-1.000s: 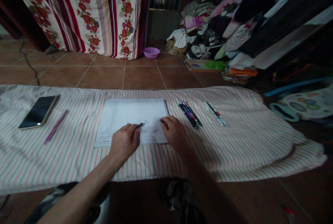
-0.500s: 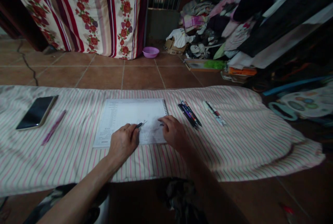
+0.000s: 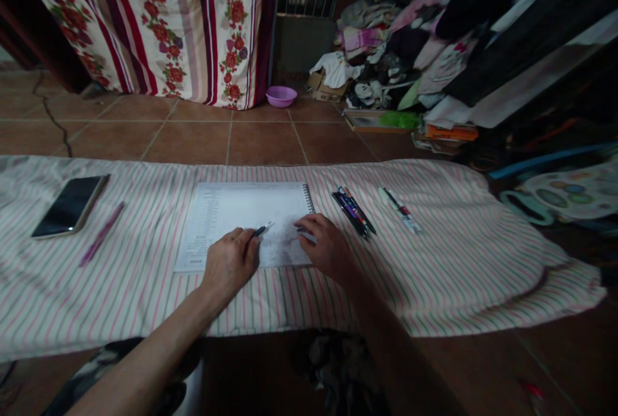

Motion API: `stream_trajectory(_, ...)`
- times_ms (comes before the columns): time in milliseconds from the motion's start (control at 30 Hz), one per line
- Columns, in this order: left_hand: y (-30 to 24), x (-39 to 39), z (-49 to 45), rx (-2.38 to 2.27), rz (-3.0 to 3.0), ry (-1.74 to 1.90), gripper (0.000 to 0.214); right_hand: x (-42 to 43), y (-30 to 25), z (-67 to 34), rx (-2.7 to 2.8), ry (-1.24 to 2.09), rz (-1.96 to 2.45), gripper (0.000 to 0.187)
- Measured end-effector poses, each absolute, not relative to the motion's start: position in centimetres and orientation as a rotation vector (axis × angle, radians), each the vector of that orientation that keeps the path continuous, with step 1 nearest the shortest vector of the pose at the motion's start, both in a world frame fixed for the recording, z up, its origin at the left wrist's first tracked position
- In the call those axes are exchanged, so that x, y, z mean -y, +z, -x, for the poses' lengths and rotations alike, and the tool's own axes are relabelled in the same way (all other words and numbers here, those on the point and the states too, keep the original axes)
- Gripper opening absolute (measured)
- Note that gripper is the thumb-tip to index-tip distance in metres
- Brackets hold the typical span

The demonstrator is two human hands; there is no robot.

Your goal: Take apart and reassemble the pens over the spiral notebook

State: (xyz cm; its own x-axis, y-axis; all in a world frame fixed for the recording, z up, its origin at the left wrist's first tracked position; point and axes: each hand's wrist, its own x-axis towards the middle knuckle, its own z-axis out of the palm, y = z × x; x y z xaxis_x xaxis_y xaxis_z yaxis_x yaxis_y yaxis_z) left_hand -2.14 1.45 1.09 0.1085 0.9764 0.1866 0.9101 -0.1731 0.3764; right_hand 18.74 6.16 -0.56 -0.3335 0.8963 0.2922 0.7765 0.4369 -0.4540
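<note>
A spiral-bound notebook [image 3: 246,203] lies on the striped cloth, its page white with a printed column along the left side. Over its lower part, my left hand [image 3: 232,255] is closed around a dark pen [image 3: 259,232], whose thin, pale end points up and to the right. My right hand [image 3: 326,245] rests at the notebook's lower right, thumb and index finger apart. A small greyish shape shows between those fingers, too blurred to name. Just right of that hand lies a bunch of pens [image 3: 353,213]. Farther right is a pale pen [image 3: 402,210].
At the left of the striped cloth [image 3: 463,248] lie a phone [image 3: 70,205] and a purple pen [image 3: 101,236]. On the tiled floor beyond stands a purple basin [image 3: 280,96], beside a floral curtain [image 3: 193,29]. Clothes [image 3: 405,36] are heaped at the back right.
The thumb and index finger of my right hand have parted a little more. My left hand keeps its hold on the pen, nearly still. The whole view has shifted slightly.
</note>
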Motion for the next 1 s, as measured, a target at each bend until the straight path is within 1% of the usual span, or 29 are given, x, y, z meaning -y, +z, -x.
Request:
stream_trajectory(200, 1.4, -1.4, 2.1, -1.911, -2.203, 0.555, 0.028, -6.6, -0.4, -18.3, 2.058, 0.356, 1.457, 0.018)
stream_trajectory(367, 1.4, -1.5, 2.1, -1.924, -2.221, 0.536, 0.028, -7.2, -0.2, -18.0, 1.909, 0.339, 1.406, 0.02)
stream_trajectory(500, 1.4, -1.4, 2.1, -1.926, -2.238, 0.514, 0.028, -7.5, 0.1, -17.6, 1.823, 0.413, 1.331, 0.02)
stream_trajectory(633, 1.5, -1.3, 2.0, -1.929, -2.259, 0.512, 0.027, -7.2, 0.3, -16.5, 1.917, 0.46, 1.198, 0.017)
stream_trajectory(867, 1.5, -1.3, 2.0, -1.908, -2.308, 0.495, 0.027, -6.6, 0.1, -15.2, 2.081, 0.407, 1.044, 0.02)
stream_trajectory(1000, 1.4, -1.3, 2.0, -1.878, -2.36, 0.493, 0.028, -6.7, -0.1, -15.0, 2.115, 0.37, 0.99, 0.016)
